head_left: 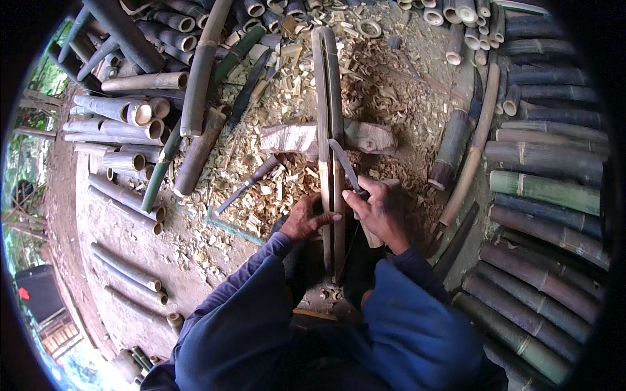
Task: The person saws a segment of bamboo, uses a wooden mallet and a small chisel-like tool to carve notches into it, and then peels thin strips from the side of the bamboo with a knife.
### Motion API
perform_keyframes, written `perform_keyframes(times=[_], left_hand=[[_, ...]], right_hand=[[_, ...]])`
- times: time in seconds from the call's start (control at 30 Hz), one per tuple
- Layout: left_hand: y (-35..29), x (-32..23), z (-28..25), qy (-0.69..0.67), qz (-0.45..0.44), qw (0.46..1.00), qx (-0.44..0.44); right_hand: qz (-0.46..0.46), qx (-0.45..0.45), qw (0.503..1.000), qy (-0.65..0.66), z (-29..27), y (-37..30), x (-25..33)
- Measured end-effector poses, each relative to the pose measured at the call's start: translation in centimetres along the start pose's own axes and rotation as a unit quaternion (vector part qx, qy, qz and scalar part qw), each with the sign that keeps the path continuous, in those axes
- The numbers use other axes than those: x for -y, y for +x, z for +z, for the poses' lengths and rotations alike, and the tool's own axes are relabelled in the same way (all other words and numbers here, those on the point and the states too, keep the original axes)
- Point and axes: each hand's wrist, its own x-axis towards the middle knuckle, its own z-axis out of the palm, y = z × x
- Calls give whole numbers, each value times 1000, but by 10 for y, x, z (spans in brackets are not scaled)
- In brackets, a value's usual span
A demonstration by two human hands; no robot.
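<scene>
A long bamboo pole point(324, 98), with a dark slit along its length, runs away from me between my knees. It rests across a short wooden block point(287, 138). My left hand point(308, 218) is closed around the pole's near part, thumb over the top. In my right hand point(381, 210) is a knife with a curved blade point(345, 167); the fingers wrap its grip. The hooked tip lies beside the pole's right side, close to the block; I cannot tell whether it touches. Pale wood point(372, 236) shows below that hand.
Another knife point(251, 182) lies on wood shavings point(287, 72) left of the pole. Bamboo lengths point(541, 156) are stacked along the right, and more bamboo tubes point(124, 111) lie at left. A green strip point(235, 227) edges the chips. A thin curved pole point(475, 146) lies at right.
</scene>
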Motion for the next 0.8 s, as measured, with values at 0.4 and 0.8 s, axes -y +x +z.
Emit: perform_keyframes(times=[0.4,0.8], left_hand=[[3,-9,3,66,-12,998,0],[-2,-4,0,47,-11,999,-10]], right_hand=[[-99,-100,986,-89,-8,130,2],[-13,-40,993,-110,-22,171,42]])
